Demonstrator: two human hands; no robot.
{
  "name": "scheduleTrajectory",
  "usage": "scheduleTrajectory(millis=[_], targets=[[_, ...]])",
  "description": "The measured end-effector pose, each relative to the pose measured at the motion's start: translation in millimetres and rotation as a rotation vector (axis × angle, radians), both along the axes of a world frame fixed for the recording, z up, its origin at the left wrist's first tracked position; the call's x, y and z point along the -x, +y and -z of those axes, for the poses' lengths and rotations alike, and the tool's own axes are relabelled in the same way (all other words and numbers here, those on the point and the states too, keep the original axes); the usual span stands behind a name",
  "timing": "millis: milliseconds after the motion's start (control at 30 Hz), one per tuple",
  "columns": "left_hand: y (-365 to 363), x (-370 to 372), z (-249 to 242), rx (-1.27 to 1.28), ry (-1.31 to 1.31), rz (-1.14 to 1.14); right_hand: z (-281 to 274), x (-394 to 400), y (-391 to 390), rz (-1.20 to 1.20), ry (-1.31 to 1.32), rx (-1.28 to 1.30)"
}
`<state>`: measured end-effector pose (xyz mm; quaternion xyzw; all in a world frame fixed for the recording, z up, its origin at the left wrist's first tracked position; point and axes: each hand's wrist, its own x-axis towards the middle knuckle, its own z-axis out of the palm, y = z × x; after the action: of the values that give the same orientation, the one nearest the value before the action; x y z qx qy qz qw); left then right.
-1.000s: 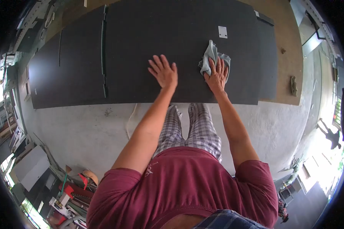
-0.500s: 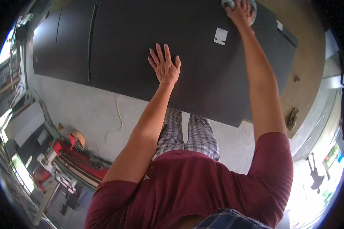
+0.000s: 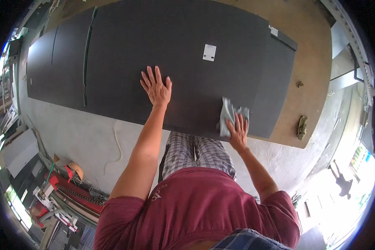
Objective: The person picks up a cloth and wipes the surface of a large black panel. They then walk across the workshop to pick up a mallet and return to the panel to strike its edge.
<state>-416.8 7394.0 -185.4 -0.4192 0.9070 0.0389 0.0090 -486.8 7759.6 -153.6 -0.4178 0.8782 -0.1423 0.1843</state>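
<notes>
A large dark grey panel [image 3: 183, 37] lies flat in front of me. My left hand [image 3: 157, 91] rests palm down near its middle, fingers spread and holding nothing. At the panel's near edge on the right, my right hand [image 3: 238, 131] presses on a crumpled light grey cloth [image 3: 227, 113], its fingers over the right part of the cloth. Between and beyond my hands, a white label [image 3: 209, 52] sits on the panel. A dark green strip [image 3: 87, 58] crosses the surface on the left.
A brown tabletop [image 3: 310, 62] shows beyond the panel on the right, carrying a crumpled greenish item [image 3: 302, 127] and a small brown piece [image 3: 299, 84]. On the lower left floor are a red item [image 3: 71, 189] and stacked boards. A person [image 3: 343, 181] stands far right.
My right hand has drawn the cloth from the panel's far right down to its near edge. My left hand stays flat on the panel. The whole view has shifted somewhat.
</notes>
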Motion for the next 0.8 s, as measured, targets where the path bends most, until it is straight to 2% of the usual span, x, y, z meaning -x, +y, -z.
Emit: scheduleTrajectory(millis=[133, 167, 200, 367, 400, 467, 500, 533, 567, 633, 667, 733, 800], targets=[[-6.0, -5.6, -5.4, -0.008, 0.002, -0.004, -3.6, 25.6, 12.7, -0.130, 0.051, -0.046], [-6.7, -6.4, -1.9, 0.022, 0.009, 0.001, -4.5, 46.2, 1.7, -0.082, 0.064, -0.066], [-5.3, -3.8, -0.8, 0.021, 0.009, -0.001, -10.0, 71.3, -17.4, -0.037, 0.073, -0.084], [-1.1, 3.5, 11.0, 0.004, 0.037, 0.008, 43.4, 242.9, -101.4, 0.128, 0.461, -0.005], [-2.1, 2.7, 14.8, -0.014, 0.003, 0.005, 56.9, 280.2, -119.9, 0.132, 0.547, 0.098], [0.2, 3.8, 23.8, 0.013, 0.081, 0.021, 66.4, 333.3, -154.1, 0.191, 0.676, 0.147], [2.7, 3.0, 28.7, 0.000, 0.059, 0.021, 59.9, 350.5, -172.0, 0.273, 0.587, 0.025], [2.0, 4.4, 32.7, 0.007, 0.061, 0.018, 55.7, 361.9, -187.9, 0.357, 0.503, -0.089], [-0.3, 6.6, 32.4, 0.019, 0.068, 0.015, 57.1, 369.2, -193.9, 0.359, 0.494, -0.089], [-2.9, 7.9, 35.1, 0.019, 0.063, 0.013, 67.0, 381.9, -194.2, 0.415, 0.288, -0.054], [-1.5, 8.4, 35.5, 0.018, 0.070, 0.010, 74.9, 381.0, -185.3, 0.414, 0.292, -0.058], [-1.1, 8.2, 37.8, 0.020, 0.070, 0.005, 107.6, 372.9, -159.6, 0.196, 0.502, 0.040], [-2.5, 9.3, 38.5, 0.028, 0.081, 0.008, 76.6, 304.9, -133.6, 0.138, 0.523, 0.150]])
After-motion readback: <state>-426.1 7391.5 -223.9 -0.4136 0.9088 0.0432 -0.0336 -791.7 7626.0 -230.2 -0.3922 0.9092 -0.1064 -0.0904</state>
